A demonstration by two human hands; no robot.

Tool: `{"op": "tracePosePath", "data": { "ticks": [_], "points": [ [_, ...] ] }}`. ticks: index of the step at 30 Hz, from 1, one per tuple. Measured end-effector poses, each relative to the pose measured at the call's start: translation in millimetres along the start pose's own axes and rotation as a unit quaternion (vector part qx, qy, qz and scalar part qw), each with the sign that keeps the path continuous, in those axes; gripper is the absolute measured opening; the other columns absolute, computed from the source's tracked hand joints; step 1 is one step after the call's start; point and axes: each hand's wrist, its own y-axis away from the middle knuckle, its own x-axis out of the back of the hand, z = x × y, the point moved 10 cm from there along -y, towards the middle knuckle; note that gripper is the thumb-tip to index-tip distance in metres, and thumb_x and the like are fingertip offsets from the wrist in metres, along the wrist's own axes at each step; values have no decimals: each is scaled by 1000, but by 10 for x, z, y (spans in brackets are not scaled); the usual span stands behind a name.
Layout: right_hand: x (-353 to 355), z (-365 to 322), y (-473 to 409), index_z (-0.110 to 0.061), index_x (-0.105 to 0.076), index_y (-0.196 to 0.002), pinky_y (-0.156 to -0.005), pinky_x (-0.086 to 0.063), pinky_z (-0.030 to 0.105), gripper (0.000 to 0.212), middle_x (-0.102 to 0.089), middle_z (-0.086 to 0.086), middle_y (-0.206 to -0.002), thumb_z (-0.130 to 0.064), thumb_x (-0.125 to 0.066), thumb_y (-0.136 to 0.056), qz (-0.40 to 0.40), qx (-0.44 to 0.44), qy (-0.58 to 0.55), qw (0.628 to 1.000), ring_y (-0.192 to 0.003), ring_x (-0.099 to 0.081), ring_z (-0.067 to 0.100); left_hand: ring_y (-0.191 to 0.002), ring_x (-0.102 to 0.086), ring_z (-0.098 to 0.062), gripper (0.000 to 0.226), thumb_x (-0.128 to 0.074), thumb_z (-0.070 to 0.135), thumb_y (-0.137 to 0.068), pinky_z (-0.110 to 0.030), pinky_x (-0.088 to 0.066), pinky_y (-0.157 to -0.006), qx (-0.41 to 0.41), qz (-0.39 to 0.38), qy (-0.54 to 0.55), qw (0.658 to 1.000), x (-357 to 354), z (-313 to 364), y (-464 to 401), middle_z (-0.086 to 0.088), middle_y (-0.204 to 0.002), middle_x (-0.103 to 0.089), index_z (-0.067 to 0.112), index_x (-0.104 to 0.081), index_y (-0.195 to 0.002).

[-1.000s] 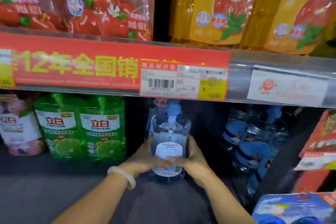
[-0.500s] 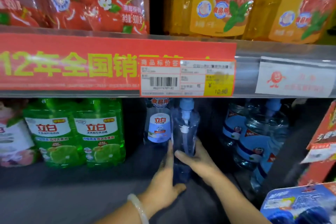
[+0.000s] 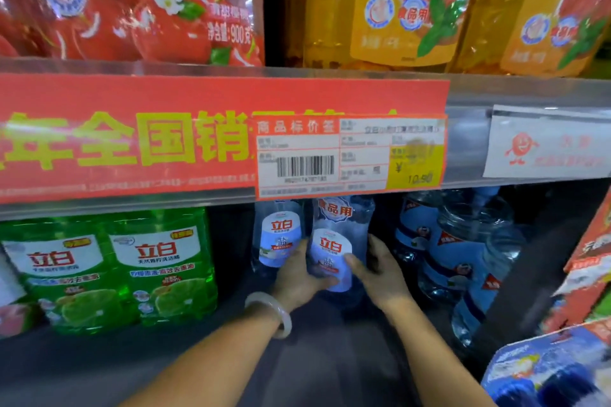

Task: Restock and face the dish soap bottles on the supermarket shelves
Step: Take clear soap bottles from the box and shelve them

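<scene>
A clear blue dish soap bottle (image 3: 334, 241) stands upright on the dark lower shelf (image 3: 198, 357), its white label facing me. My left hand (image 3: 299, 277) grips its lower left side, thumb across the front. My right hand (image 3: 380, 269) holds its right side, thumb on the label. A second clear bottle (image 3: 277, 238) of the same kind stands just behind and to the left, label forward. The tops of both bottles are hidden by the shelf edge above.
Two green dish soap bottles (image 3: 109, 268) stand at the left. Several clear blue bottles (image 3: 456, 258) crowd the right. A red price strip (image 3: 198, 139) fronts the upper shelf, which carries red (image 3: 132, 0) and orange packs (image 3: 413, 3). Red and blue packs (image 3: 562, 363) sit at bottom right.
The held bottle has been turned so its label faces me and set beside the rear bottle. My left hand moved up onto its side, and my view moved closer.
</scene>
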Motion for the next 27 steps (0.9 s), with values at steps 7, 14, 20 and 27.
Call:
{"op": "tracePosePath", "data": {
  "ticks": [7,14,20,27],
  "points": [
    [-43,163,2,-9,-56,-114,-70,-49,10,58,-66,4,-103,-16,-83,-64,72,-17,40,996,-90,-63,12,-92,-61,-13,30,-69,26,-81,-21,-42,-73,14,162,-63,985,52,-10,151,3,-101,-64,21,-55,-107],
    [-42,66,-74,-15,-52,-107,-62,-44,0,49,-63,-2,-94,3,-78,-70,38,8,11,999,-82,-57,-3,-106,-61,-18,35,-70,25,-83,-20,-43,-82,47,162,-59,984,136,-88,142,-3,-110,-67,7,-61,-112],
    [-56,64,-46,-16,-50,-106,-61,-45,1,48,-61,-3,-93,3,-76,-71,51,0,18,999,-80,-57,1,-120,-55,-18,48,-67,13,-85,-20,-41,-95,74,69,-20,995,117,-137,158,-6,-129,-58,6,-52,-129],
    [-55,191,133,-6,-55,-112,-81,-53,33,60,-65,10,-108,-22,-85,-63,97,-54,57,992,-98,-63,23,-110,-60,-13,48,-64,22,-68,-41,-48,-99,62,-90,-90,990,32,-195,342,4,-119,-64,22,-59,-116]
  ]
}}
